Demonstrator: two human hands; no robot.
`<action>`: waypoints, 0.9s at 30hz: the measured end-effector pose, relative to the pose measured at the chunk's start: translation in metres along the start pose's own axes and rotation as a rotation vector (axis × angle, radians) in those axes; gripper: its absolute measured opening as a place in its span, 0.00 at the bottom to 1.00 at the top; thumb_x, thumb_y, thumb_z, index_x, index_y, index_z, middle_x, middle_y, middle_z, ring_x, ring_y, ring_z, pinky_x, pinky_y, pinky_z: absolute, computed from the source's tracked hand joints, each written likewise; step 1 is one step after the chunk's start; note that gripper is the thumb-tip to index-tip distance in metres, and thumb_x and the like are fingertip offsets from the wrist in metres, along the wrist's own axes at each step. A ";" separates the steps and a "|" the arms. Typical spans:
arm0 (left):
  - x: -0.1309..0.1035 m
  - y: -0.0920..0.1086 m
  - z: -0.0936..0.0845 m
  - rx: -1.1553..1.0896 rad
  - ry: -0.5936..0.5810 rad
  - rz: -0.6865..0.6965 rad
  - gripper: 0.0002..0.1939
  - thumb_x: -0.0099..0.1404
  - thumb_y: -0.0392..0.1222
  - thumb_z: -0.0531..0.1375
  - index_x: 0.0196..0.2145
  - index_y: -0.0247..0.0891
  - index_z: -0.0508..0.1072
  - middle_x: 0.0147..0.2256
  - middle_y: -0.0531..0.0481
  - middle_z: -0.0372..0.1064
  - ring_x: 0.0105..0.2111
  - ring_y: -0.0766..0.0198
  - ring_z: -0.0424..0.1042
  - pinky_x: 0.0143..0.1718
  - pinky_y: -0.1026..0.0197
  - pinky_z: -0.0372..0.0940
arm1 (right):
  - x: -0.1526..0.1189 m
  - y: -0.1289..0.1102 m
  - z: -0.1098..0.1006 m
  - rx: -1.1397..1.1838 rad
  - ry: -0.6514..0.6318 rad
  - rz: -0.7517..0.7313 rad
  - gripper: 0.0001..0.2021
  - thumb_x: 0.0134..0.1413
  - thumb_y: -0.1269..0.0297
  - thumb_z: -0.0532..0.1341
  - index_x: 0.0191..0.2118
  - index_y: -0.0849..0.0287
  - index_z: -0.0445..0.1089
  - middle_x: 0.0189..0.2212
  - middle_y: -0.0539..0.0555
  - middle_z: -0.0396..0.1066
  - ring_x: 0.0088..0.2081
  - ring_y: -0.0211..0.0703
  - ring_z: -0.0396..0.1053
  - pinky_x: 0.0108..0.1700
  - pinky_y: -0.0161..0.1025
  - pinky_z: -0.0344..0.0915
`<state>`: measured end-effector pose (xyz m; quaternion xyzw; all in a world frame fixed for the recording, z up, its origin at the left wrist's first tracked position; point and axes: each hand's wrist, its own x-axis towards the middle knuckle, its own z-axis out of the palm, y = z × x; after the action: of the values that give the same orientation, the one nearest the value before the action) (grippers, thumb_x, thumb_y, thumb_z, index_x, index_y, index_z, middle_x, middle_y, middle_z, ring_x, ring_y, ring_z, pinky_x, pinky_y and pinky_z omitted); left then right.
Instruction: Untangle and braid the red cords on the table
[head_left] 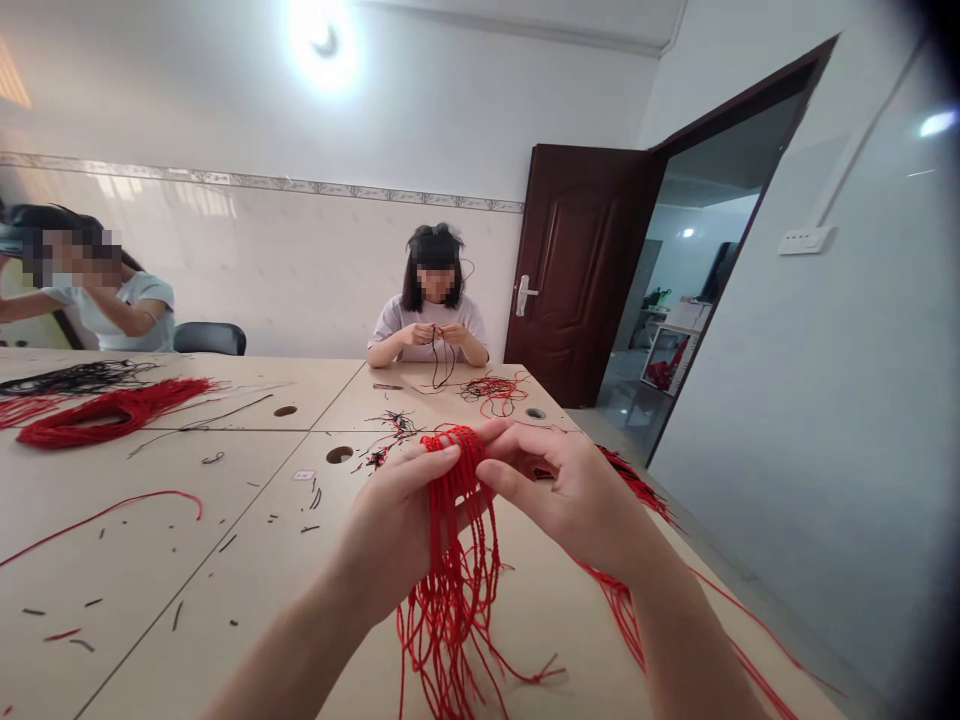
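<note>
L hand (401,518): thumb clamps red cord bundle (444,500) vs fingers | R hand (583,505): thumb+idx at bundle's R side, can't tell if pinching | loc: over table (277,590), twd R edge | tip: lay strands flat, tails untangled

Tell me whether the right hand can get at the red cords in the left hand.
Likely yes: the right hand is right at the edge of the red cords, and nothing visible stands between them.
</note>
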<state>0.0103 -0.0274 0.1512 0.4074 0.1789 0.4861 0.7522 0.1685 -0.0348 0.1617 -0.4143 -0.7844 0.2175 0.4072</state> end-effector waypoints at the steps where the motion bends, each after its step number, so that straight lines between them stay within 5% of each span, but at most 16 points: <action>1: 0.000 0.000 0.000 -0.004 0.001 -0.005 0.14 0.60 0.37 0.57 0.43 0.34 0.76 0.45 0.43 0.72 0.51 0.52 0.65 0.53 0.53 0.59 | 0.000 0.000 0.000 -0.006 0.000 0.004 0.11 0.58 0.59 0.56 0.32 0.58 0.71 0.34 0.50 0.72 0.35 0.39 0.67 0.35 0.36 0.61; 18: -0.002 -0.002 -0.002 -0.042 -0.021 -0.019 0.14 0.60 0.37 0.56 0.41 0.33 0.77 0.46 0.42 0.71 0.53 0.50 0.63 0.56 0.50 0.55 | -0.002 -0.002 -0.005 -0.040 -0.008 0.009 0.13 0.59 0.58 0.54 0.29 0.59 0.70 0.31 0.51 0.72 0.34 0.39 0.69 0.33 0.34 0.63; 23: -0.002 -0.001 -0.002 -0.071 -0.007 -0.033 0.15 0.60 0.39 0.56 0.42 0.32 0.76 0.49 0.42 0.69 0.57 0.48 0.58 0.58 0.47 0.52 | -0.011 -0.008 -0.014 -0.105 0.130 -0.003 0.12 0.59 0.57 0.54 0.33 0.56 0.71 0.31 0.52 0.71 0.35 0.41 0.69 0.34 0.35 0.64; 27: -0.001 -0.002 -0.002 -0.092 0.013 -0.063 0.18 0.60 0.41 0.55 0.44 0.30 0.75 0.52 0.41 0.67 0.58 0.46 0.55 0.59 0.47 0.49 | -0.040 -0.009 -0.016 -0.131 0.217 -0.087 0.12 0.58 0.53 0.52 0.41 0.49 0.69 0.26 0.53 0.69 0.28 0.43 0.68 0.26 0.37 0.62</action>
<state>0.0097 -0.0281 0.1490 0.3633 0.1742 0.4724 0.7839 0.1910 -0.0729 0.1583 -0.4266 -0.7655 0.1019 0.4708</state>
